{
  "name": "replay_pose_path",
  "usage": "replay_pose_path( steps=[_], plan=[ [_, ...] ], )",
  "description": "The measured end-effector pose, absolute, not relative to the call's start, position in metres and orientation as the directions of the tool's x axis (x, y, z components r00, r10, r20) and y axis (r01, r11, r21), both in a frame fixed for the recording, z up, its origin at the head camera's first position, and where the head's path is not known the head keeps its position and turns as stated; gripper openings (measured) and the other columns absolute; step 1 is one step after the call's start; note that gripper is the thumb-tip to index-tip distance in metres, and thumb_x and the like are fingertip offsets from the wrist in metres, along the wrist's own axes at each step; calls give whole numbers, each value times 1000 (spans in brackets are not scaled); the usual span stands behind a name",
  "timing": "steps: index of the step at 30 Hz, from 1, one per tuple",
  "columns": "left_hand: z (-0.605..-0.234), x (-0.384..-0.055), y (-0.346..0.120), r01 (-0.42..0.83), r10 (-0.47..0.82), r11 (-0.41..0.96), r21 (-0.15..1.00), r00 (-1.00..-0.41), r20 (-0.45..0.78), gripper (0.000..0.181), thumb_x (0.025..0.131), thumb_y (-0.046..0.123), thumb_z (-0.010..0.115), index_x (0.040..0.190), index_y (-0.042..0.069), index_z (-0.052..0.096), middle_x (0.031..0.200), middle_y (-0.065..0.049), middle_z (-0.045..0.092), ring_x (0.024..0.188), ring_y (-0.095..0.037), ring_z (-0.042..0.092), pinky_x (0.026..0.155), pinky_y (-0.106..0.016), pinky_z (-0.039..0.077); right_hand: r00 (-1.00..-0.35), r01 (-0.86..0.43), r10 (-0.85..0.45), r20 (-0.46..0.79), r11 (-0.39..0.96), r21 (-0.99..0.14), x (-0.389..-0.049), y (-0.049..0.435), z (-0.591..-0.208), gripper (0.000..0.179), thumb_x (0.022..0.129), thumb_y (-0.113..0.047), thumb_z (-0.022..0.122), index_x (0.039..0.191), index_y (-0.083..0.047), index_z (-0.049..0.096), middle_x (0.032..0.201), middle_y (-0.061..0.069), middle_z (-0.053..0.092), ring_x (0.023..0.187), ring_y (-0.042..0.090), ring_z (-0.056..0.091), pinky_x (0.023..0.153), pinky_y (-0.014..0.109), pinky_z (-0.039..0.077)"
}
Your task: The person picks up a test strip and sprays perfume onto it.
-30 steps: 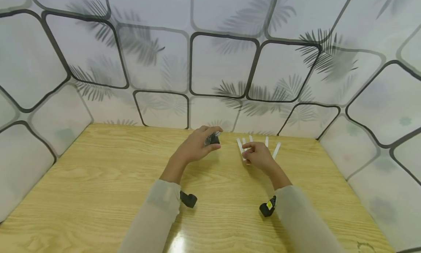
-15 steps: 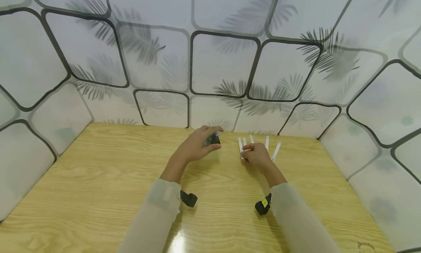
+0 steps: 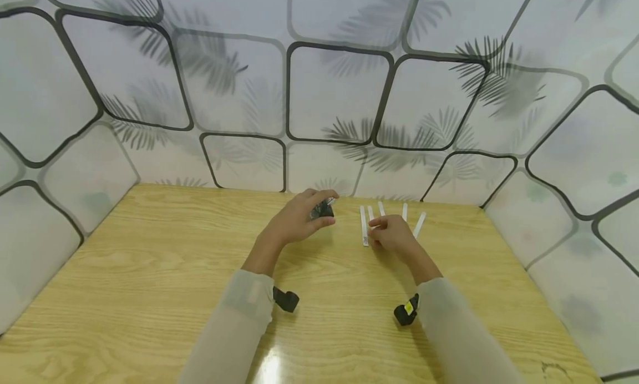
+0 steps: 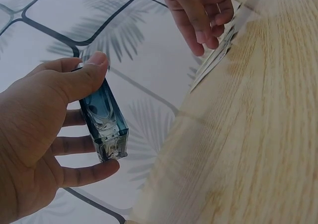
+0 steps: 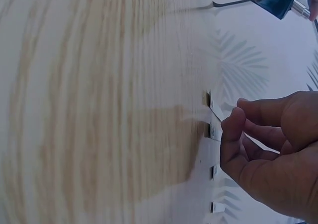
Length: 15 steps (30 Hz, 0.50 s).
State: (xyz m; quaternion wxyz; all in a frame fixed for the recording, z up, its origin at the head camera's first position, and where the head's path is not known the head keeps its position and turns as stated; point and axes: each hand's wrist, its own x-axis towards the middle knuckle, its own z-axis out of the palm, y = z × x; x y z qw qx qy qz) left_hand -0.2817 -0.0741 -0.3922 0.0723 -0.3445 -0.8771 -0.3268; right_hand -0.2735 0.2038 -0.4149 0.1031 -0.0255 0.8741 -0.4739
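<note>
My left hand [image 3: 294, 222] holds a perfume bottle [image 3: 324, 210] above the table near the back wall. In the left wrist view the bottle [image 4: 105, 112] is blue-tinted glass with a thick clear base, tilted, the thumb across its upper part. My right hand [image 3: 395, 235] hovers low over a row of white paper strips, fingers loosely bent. The leftmost strip [image 3: 364, 226] lies flat, just left of the fingertips. Behind the fingers, other strips are partly hidden. The right wrist view shows thumb and index tips of the right hand [image 5: 278, 144] close to a strip end [image 5: 214, 107].
A wooden table [image 3: 150, 284] reaches back to a pale wall covering [image 3: 329, 95] with dark rounded outlines and leaf prints. More white strips [image 3: 419, 225] fan out right of the right hand. A small black camera [image 3: 286, 301] sits on each wrist.
The leftmost strip has gone from slanted to nearly straight on the table. My right hand moved left with it, then back right, away from it. The left hand and bottle have stayed put.
</note>
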Motion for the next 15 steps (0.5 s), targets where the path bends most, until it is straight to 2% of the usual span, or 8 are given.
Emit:
replay_pose_path(
  steps=[4, 11, 15],
  plan=[
    [-391, -281, -74, 653, 559, 549, 523, -751, 351, 56, 101, 34, 68, 151, 17, 50, 142, -15, 54, 128, -36, 55, 103, -56, 48, -978, 19, -161, -134, 571, -821, -273, 212, -411, 37, 102, -6, 62, 136, 8, 58, 109, 21, 68, 79, 24, 68, 75, 34, 58],
    [-391, -281, -74, 653, 559, 551, 520, -751, 350, 55, 101, 34, 67, 151, 19, 50, 144, -14, 54, 131, -35, 53, 105, -55, 47, -982, -63, -176, -65, 635, -770, -270, 229, -403, 40, 102, -7, 61, 140, 7, 55, 117, 26, 64, 90, 32, 71, 78, 41, 61],
    [-392, -281, -74, 649, 561, 556, 519, -754, 342, 56, 101, 35, 67, 152, 19, 49, 144, -15, 53, 130, -35, 53, 106, -54, 47, -984, -101, -175, -29, 686, -721, -272, 243, -404, 40, 102, -8, 62, 139, 6, 56, 115, 26, 66, 85, 32, 72, 73, 38, 61]
  ],
)
